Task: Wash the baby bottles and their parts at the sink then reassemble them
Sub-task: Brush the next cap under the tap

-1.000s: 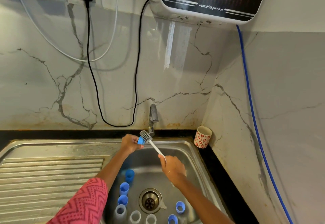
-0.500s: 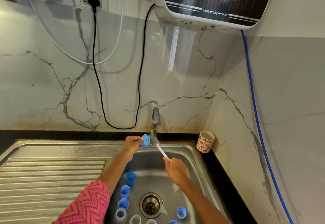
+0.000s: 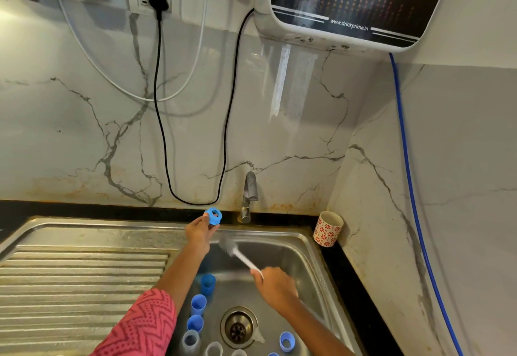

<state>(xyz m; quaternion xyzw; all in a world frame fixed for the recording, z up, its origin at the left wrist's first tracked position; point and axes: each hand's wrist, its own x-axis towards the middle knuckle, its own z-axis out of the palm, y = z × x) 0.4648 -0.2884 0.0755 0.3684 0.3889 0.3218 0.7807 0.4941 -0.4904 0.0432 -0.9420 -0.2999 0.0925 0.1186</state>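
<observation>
My left hand pinches a blue bottle ring and holds it up over the sink's back edge, just left of the tap. My right hand grips the white handle of a bottle brush. The grey bristle head points up and left, below the ring and apart from it. In the steel sink basin, several blue caps and clear bottle parts stand around the drain.
A ribbed steel draining board lies to the left of the basin. A red-flowered cup stands on the black counter in the right corner. A black cable hangs down the marble wall behind the tap. A blue hose runs down the right wall.
The brush head has come out of the blue ring and dropped lower into the basin. My left hand has lifted the ring slightly and tilted it up.
</observation>
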